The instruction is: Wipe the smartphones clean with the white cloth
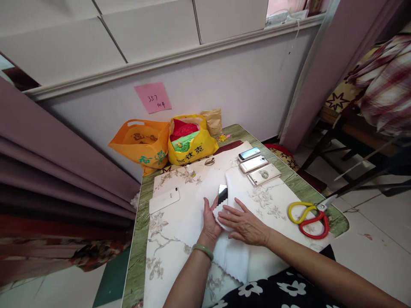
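A smartphone (222,193) with a dark, shiny screen lies tilted in my left hand (210,222), which cups it from below and the left side. Part of the phone is covered by a white cloth (234,261) with a scalloped edge. My right hand (245,224) rests flat over the cloth and the phone's lower part, its fingers stretched and apart. The cloth spreads across the table in front of me. To the left lies a white phone (165,201), back side up.
Three phones, including a gold one (264,174), lie in a row at right. Scissors (313,216) with yellow and red handles sit near the right edge. Behind stand an orange bag (141,143), a filled yellow bag (192,152) and a brown packet (212,121). A small bottle (191,172) stands nearer.
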Tool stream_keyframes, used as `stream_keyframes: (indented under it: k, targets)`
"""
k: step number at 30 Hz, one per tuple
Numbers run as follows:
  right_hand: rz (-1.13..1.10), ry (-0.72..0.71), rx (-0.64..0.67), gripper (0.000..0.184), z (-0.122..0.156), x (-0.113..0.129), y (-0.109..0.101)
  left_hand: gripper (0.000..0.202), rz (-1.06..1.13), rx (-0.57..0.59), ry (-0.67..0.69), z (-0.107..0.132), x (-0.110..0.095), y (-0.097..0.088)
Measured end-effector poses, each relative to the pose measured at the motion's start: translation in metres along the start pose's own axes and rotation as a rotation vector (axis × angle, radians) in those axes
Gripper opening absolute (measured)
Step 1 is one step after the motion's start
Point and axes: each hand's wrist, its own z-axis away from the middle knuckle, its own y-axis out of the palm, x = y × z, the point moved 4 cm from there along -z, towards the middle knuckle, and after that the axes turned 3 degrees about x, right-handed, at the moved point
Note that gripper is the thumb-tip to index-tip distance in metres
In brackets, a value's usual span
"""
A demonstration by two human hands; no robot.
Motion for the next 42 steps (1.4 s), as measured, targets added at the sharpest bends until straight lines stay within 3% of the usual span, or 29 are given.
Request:
stream_keyframes:
  k: [4, 7, 13, 17, 21, 23, 30, 32, 37, 39, 42]
  targets:
    - [-0.013, -0.008, -0.009, 0.065, -0.011, 0.002, 0.004, 0.074, 0.006, -0.025, 0.002, 0.001, 0.001, -0.003]
    - [0.014, 0.004, -0.016, 0.066, 0.006, 0.0, 0.004, 0.075, -0.005, -0.012, -0.005, 0.001, 0.001, -0.002]
    - [0.095, 0.038, -0.035, 0.063, 0.037, -0.005, 0.001, 0.068, 0.015, 0.125, 0.006, -0.001, -0.002, 0.01]
    - [0.122, 0.105, -0.07, 0.065, 0.014, -0.015, 0.0, 0.062, 0.009, 0.117, 0.0, -0.002, 0.0, 0.008]
    - [0.135, 0.348, -0.188, 0.057, -0.008, -0.038, -0.008, 0.053, 0.005, 0.088, 0.011, -0.001, 0.002, 0.004]
    - [0.125, 0.395, -0.217, 0.056, -0.007, -0.041, -0.011, 0.053, 0.0, 0.092, 0.021, 0.0, 0.002, 0.004]
    - [0.07, 0.018, -0.056, 0.066, 0.018, -0.009, -0.003, 0.06, -0.034, 0.119, -0.012, -0.001, 0.001, 0.008]
    - [0.08, 0.067, -0.068, 0.063, 0.013, -0.018, -0.002, 0.059, -0.036, 0.119, -0.017, -0.002, 0.002, 0.009]
    - [0.132, 0.426, -0.182, 0.057, -0.009, -0.05, -0.005, 0.056, -0.027, 0.125, 0.008, -0.001, 0.003, 0.008]
    - [0.137, 0.43, -0.183, 0.06, -0.008, -0.044, -0.002, 0.057, -0.027, 0.132, 0.017, 0.001, 0.003, 0.007]
    - [0.11, 0.244, -0.122, 0.065, 0.004, -0.016, 0.003, 0.059, -0.023, 0.117, 0.007, 0.002, 0.002, 0.005]
